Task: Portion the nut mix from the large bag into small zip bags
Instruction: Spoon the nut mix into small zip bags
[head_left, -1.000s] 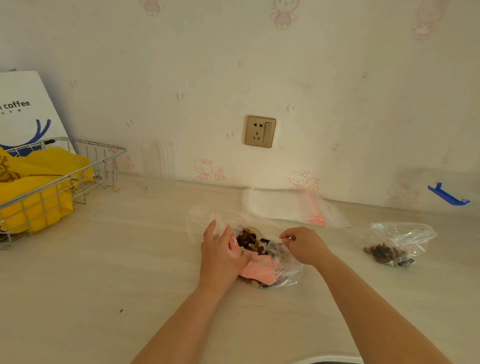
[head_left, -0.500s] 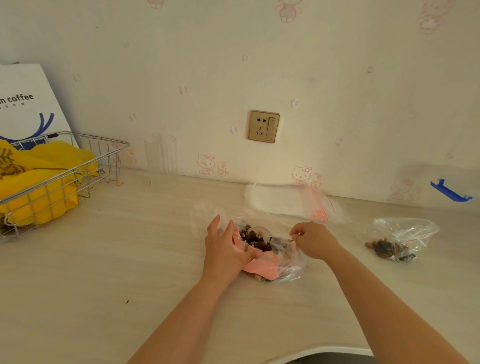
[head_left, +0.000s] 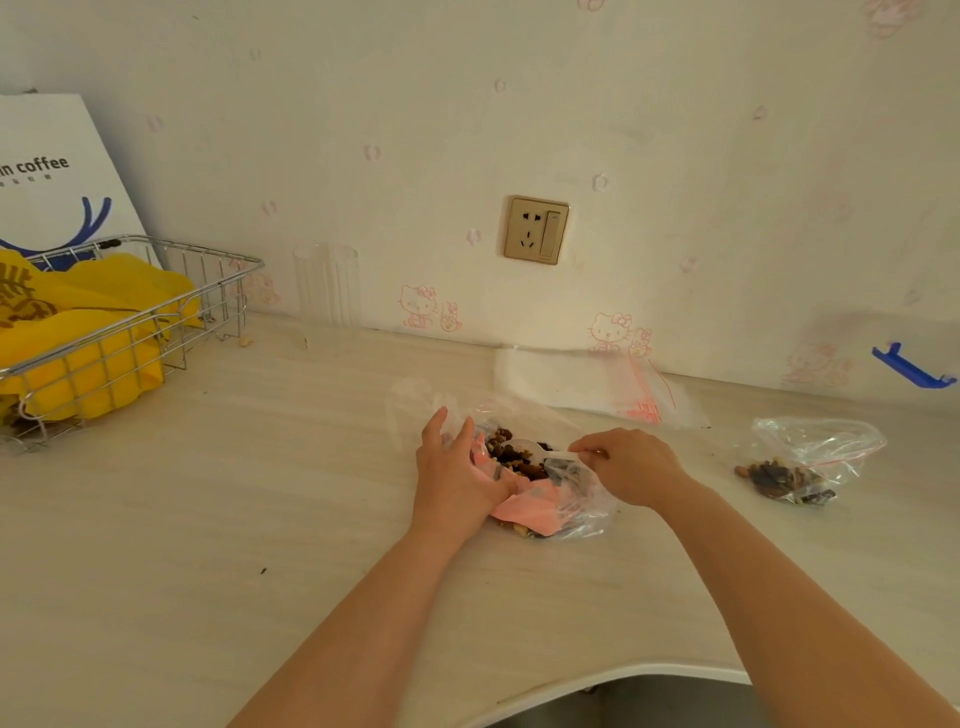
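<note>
Counter (head_left: 218, 519) carries everything within reach. Big nut bag (head_left: 540, 483) mid-counter; left hand (head_left: 457, 478) grips its rim, likely keeping mouth open. Right hand (head_left: 631, 465) pinches white spoon (head_left: 530, 451) for scooping. Filled small bag (head_left: 810, 462) parked right. Spare zip bags (head_left: 597, 384) wait behind.

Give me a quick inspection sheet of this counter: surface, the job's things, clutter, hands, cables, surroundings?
Surface: pale counter, a few dark crumbs.
Job's things: large bag of nut mix lies open at centre, white spoon in it; filled small bag at right; stack of empty zip bags by the wall.
Clutter: wire basket holding yellow bags; clear glass; white coffee bag.
Hands: left hand holds the large bag open; right hand pinches the spoon handle.
Cables: nothing seen.
Surroundings: cartoon-print wall, socket, blue hook.
</note>
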